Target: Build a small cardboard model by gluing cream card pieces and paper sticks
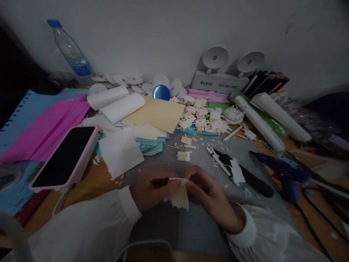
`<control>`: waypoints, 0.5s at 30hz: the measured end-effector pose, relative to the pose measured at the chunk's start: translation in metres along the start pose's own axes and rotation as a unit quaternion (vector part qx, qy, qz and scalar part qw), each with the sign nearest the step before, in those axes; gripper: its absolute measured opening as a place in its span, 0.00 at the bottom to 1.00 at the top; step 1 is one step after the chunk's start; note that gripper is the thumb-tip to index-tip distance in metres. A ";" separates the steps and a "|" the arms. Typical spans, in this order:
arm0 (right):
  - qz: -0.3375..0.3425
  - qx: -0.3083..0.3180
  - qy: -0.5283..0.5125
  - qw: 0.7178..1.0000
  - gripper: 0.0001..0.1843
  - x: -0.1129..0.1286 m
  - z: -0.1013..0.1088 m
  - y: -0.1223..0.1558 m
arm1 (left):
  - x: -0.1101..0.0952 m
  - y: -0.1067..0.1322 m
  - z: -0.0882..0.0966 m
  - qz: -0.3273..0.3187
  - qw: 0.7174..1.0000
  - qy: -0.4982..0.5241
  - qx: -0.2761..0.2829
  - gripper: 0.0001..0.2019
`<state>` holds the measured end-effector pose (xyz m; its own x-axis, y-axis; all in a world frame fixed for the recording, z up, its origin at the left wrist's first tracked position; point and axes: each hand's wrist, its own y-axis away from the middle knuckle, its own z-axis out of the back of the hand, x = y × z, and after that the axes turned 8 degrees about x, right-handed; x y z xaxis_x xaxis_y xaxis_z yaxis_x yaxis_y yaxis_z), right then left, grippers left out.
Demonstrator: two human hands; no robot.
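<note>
The left hand (154, 191) and the right hand (207, 194) met over the grey cutting mat (196, 222), both closed in a pinch on one small cream paper piece (178, 196), whose top edge stretched between the fingertips while its ragged lower edge hung free just above the mat; the blur hid whether the fingers were folding, peeling or tearing it. Both wrists wore white sleeves. Just beyond the hands lay a few loose cream offcuts (184, 155) and fine slivers scattered across the mat, and to the right a white craft knife (218, 160) rested beside a black tool (251, 180) with a scrap of white paper over it. Further right a blue glue gun (283, 171) lay on the wooden table (89, 182). Behind the mat a heap of small cream cut pieces (203, 116) suggested that much of the cutting was already done, though a large cream sheet (158, 113), a stack of teal sheets (151, 143) and white paper rolls (117, 102) remained uncut, so a good deal of material seemed still to be worked. To the left a phone in a pink case (65, 156) lay with a dark screen beside pink paper (46, 129), and a water bottle (72, 54) leaned against the wall.
</note>
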<state>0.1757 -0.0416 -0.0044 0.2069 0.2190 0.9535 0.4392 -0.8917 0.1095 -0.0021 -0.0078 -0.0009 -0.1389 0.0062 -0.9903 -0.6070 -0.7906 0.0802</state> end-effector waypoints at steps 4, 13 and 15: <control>0.049 0.003 0.166 0.985 0.14 -0.003 0.000 0.002 | -0.003 0.000 0.001 -0.053 0.997 -0.056 0.010 0.14; 0.076 -0.019 0.291 0.954 0.18 -0.006 -0.002 0.005 | -0.001 0.001 0.000 -0.022 0.999 -0.047 0.005 0.12; 0.077 -0.009 0.265 0.961 0.21 -0.004 -0.001 0.005 | -0.001 0.000 0.001 0.003 1.000 -0.026 -0.007 0.13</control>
<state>0.1761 -0.0471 -0.0079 -0.2082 -0.1436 0.9675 0.4223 -0.9054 -0.0435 -0.0027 -0.0077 0.0005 -0.1826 0.0337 -0.9826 -0.5956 -0.7989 0.0833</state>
